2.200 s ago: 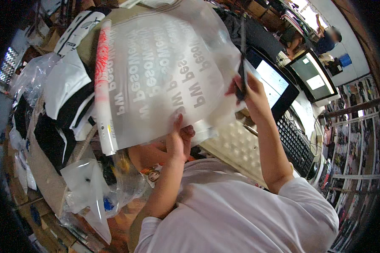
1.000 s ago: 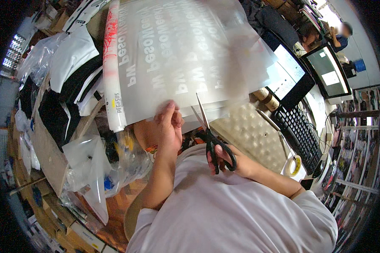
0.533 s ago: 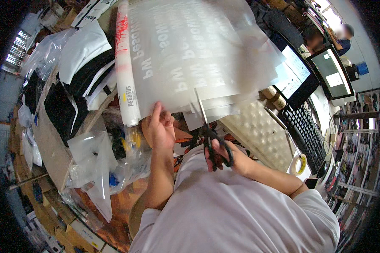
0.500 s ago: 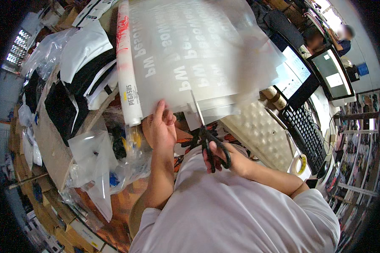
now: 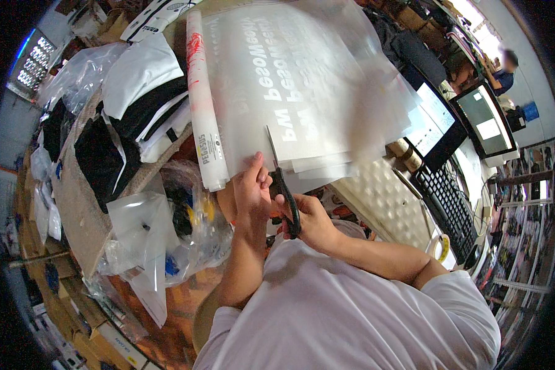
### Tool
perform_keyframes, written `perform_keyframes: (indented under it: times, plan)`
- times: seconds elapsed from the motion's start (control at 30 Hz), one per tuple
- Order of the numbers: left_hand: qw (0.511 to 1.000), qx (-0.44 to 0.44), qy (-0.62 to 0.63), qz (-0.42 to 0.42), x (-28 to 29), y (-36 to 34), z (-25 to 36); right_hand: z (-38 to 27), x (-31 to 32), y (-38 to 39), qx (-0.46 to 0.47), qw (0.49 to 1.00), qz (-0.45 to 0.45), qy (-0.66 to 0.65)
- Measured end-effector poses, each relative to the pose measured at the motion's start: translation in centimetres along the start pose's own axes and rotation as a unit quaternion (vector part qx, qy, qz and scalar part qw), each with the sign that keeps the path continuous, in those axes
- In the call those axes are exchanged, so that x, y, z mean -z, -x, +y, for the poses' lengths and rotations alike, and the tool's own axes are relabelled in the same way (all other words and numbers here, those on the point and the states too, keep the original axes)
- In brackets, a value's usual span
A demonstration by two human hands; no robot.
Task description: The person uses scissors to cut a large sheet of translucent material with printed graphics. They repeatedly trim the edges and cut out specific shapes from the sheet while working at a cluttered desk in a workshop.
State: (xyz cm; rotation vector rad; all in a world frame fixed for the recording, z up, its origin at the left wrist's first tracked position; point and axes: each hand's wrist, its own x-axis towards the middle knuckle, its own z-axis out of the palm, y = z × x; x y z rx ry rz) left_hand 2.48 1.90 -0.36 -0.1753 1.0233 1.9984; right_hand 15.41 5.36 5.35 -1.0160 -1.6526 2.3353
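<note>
A translucent plastic film sheet [image 5: 240,86] with white mirrored lettering stretches away in front of me, several layers overlapping at its right. My left hand [image 5: 251,188] is closed at the sheet's near edge, index finger on top, just right of the roll's end. Black-handled scissors [image 5: 285,196] are in my right hand [image 5: 311,223], its fingers through the loops. The blades point away from me at the sheet's near edge, close beside my left fingers. Along the sheet's left side lies a white roll [image 5: 201,102] with red marks.
Folded black and white cloths [image 5: 145,74] lie on the left. Below them are clear plastic bags and scraps [image 5: 139,222]. To the right are a padded off-white surface [image 5: 388,200], a keyboard [image 5: 447,206], two monitors [image 5: 484,117] and a tape roll [image 5: 439,248]. Another person [image 5: 505,74] is far off.
The scissors have moved left along the near edge, closer to my left hand, and their loops have come together. Roll, sheet and left hand sit further right in view.
</note>
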Motion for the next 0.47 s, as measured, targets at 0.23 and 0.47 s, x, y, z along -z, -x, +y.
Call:
perform_keyframes:
  times: [0.23,0.47]
  plan:
    - [0.991,0.021,0.092,0.090,-3.0,2.0,1.5,-4.9,0.1,-7.7,0.050,0.996,0.050,0.046]
    - [0.997,-0.058,0.032,0.032,-3.1,1.8,1.7,-12.1,2.0,-18.4,0.014,0.981,0.092,0.173]
